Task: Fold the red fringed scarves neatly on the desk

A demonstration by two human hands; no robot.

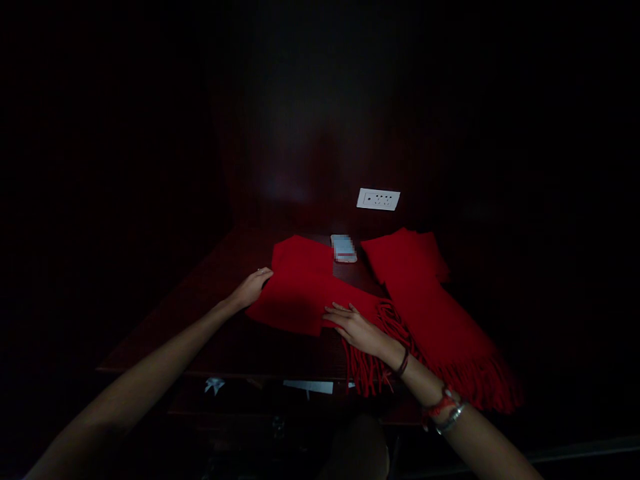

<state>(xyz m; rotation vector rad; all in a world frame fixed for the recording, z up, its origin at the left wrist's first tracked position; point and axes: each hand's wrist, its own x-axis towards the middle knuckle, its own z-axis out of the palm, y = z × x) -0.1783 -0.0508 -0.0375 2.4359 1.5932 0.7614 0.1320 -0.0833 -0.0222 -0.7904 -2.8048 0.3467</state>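
A red fringed scarf (300, 303) lies folded on a dark wooden table (200, 333). My left hand (254, 288) is closed on the scarf's left edge, its fingertips partly hidden. Toward the scarf's fringed end, my right hand (357, 328) rests palm down with the fingers stretched out over the fabric. Loose red fringe spreads beneath and beside my right wrist. To the right is a second red fringed length (425, 293), folded over at its far end; whether it joins the first is unclear.
Behind the scarf sits a phone (344, 249) with a lit, blurred screen. A white socket plate (379, 199) is on the dark wall. Below the tabletop, a pale sheet (313, 387) and a small whitish item (215, 385) show in a shelf or drawer space. Surroundings are very dark.
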